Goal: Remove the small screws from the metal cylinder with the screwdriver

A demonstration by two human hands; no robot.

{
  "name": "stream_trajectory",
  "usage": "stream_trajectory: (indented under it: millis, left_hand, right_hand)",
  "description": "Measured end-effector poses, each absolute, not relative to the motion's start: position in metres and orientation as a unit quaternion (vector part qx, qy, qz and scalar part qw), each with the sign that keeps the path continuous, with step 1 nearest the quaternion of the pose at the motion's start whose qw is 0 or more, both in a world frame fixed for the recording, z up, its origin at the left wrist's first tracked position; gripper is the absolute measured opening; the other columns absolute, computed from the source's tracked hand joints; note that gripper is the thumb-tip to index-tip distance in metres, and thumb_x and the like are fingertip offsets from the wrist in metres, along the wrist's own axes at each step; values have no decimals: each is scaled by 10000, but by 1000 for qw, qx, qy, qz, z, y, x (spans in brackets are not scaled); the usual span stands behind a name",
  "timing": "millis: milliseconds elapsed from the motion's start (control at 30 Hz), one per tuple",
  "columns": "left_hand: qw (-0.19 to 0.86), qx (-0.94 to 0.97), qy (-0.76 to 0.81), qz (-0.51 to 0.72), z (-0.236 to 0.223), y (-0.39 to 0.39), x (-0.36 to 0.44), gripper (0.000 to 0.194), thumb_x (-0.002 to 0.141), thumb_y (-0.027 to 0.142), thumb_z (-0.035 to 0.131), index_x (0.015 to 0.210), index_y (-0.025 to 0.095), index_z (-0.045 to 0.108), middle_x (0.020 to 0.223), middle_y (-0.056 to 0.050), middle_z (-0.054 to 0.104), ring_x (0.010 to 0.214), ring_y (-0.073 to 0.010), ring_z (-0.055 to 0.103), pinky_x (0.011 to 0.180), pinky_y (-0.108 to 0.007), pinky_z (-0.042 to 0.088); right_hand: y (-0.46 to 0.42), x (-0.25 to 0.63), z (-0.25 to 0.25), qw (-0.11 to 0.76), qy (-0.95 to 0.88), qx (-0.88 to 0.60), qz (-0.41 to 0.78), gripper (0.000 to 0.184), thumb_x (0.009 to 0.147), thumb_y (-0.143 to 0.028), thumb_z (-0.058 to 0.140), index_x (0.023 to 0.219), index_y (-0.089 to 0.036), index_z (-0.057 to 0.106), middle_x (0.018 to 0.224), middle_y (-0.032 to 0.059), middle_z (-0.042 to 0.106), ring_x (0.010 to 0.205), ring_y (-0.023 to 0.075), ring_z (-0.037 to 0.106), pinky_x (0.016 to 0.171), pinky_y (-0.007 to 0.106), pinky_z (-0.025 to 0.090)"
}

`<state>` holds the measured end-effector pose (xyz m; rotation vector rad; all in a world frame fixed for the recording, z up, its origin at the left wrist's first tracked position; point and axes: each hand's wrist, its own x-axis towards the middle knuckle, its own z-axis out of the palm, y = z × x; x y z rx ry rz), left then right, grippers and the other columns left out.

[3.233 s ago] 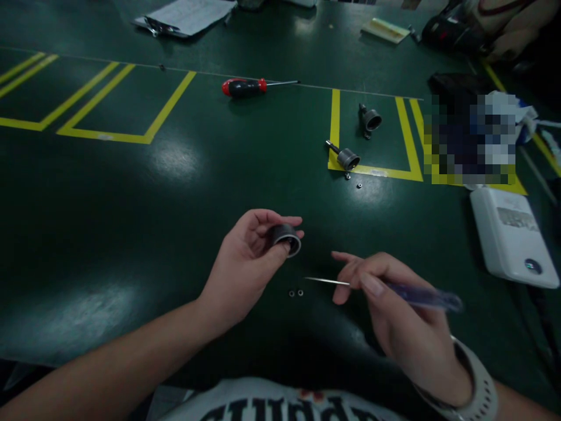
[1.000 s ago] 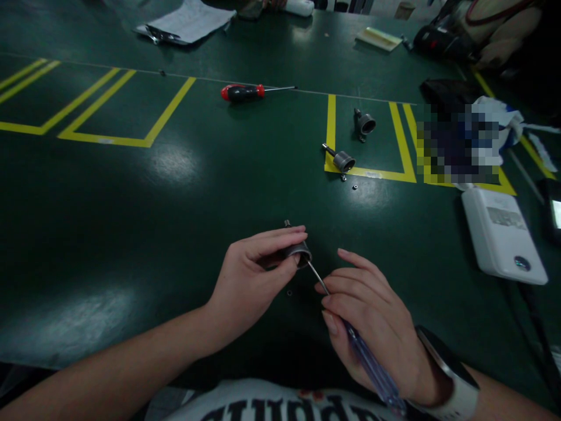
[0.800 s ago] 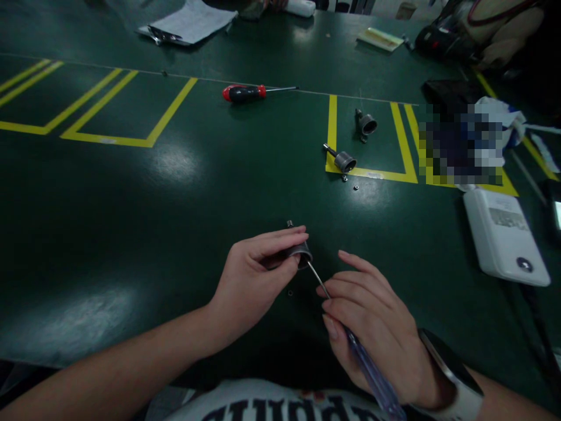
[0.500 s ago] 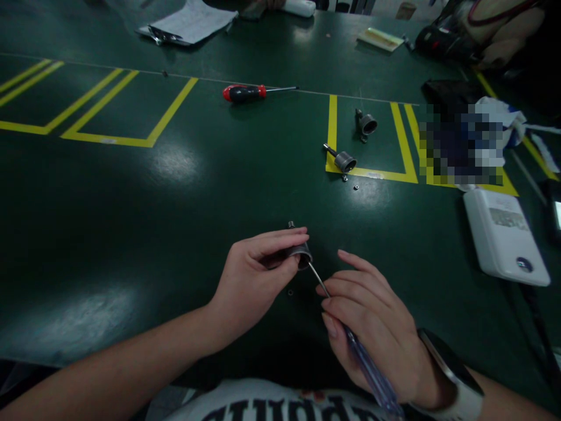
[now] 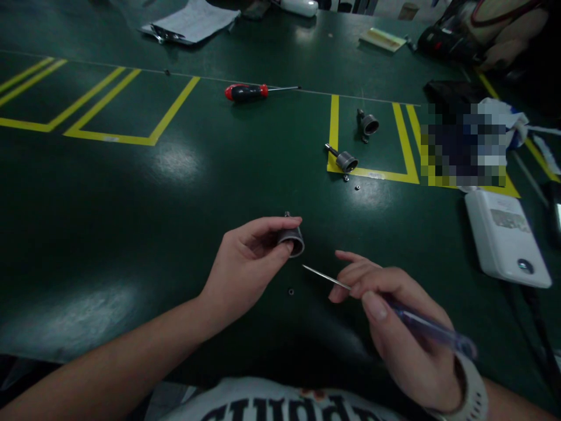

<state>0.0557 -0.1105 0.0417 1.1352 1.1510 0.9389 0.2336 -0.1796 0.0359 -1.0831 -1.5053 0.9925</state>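
My left hand (image 5: 245, 272) is closed around a grey metal cup-shaped part (image 5: 297, 241), its thumb at the rim and the open end facing me. The end of a shank shows above the fingers. In my right hand (image 5: 407, 327) is a screwdriver (image 5: 432, 330) with a clear bluish handle and thin shaft. Its tip points left, just below the cup and apart from it. A small nut (image 5: 291, 291) lies on the table beneath the left hand. Two similar cup-shaped parts with shanks, one nearer (image 5: 346, 161) and one farther (image 5: 370, 124), lie beyond, with small nuts (image 5: 346, 178) beside them.
A red and black screwdriver (image 5: 248, 92) lies farther back on the green table (image 5: 131, 199). At the right is a white box-like device (image 5: 508, 237) with a cable. Clipboard papers (image 5: 197, 20) lie at the back left. Another person's hand (image 5: 504, 55) rests at the far right.
The screwdriver has come out of the cup-shaped part and swung flatter as my right hand moved right and turned. My left hand has shifted slightly up and left with the part.
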Motion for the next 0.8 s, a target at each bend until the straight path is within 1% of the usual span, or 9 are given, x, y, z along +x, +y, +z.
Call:
stream_trajectory:
  millis: [100,167,233,433,500,567,633,733,800]
  left_hand:
    - [618,450,476,435,44,-106,51,332,684,79,696,997,186,676,1083,-56,690,946,-193,664,862,-299,533]
    - [638,420,466,448,45,-104,50,369,671,66,708,1018,181,654,1119,-63,674,991,-206,649,885,-312,523]
    - [654,396,461,450,46,-102,49,350,668,74,719,999,166,651,1121,-71,672,1008,-213,642,880,-307,525]
    - [705,350,434,438,48,-98,49,263,738,149,688,999,159,664,1077,-82,688,948,-223,666,756,-269,562]
    - [719,330,423,441,48,-97,49,245,753,165,676,999,163,669,1045,-79,699,938,-229,671,785,-299,561]
    - [726,316,414,448,49,-96,49,228,758,167,669,986,164,679,1019,-70,706,972,-235,659,856,-337,541]
    - [721,320,418,451,50,-97,49,226,755,160,666,980,166,685,1015,-62,708,1016,-234,640,913,-358,512]
    - [695,354,456,428,51,-100,49,272,723,148,684,994,171,685,1003,-61,711,1003,-223,642,927,-362,497]
    - [676,383,479,410,49,-101,49,320,692,141,707,1009,173,677,1004,-62,710,978,-215,648,915,-351,498]
  right_hand:
    - [-174,234,29,464,-532,-472,528,161,903,-216,470,797,-212,592,691,-18,627,713,144,603,995,465,403]
    - [-171,234,25,433,-535,-472,551,184,895,-248,499,747,-207,601,659,-19,622,698,142,593,993,441,405]
    - [-169,233,25,413,-558,-475,541,197,889,-254,504,729,-201,606,654,-16,616,698,140,591,984,424,410]
    - [-171,230,31,362,-634,-482,484,190,879,-217,487,726,-181,594,635,-15,578,642,123,573,975,421,407]
    - [-173,230,35,346,-671,-476,451,164,865,-173,474,737,-181,575,640,-13,575,629,122,563,971,435,406]
    - [-175,231,37,331,-721,-458,400,123,830,-116,478,761,-183,554,651,-13,574,622,125,552,972,455,401]
    - [-176,232,38,323,-771,-436,335,124,781,-66,492,792,-180,541,662,-9,579,623,133,546,978,483,390]
    - [-176,232,35,330,-810,-419,244,159,746,-41,501,827,-172,540,684,10,602,637,150,558,962,506,406]
    - [-175,232,33,344,-811,-422,214,170,748,-44,501,849,-173,548,702,20,615,665,161,578,948,504,424]
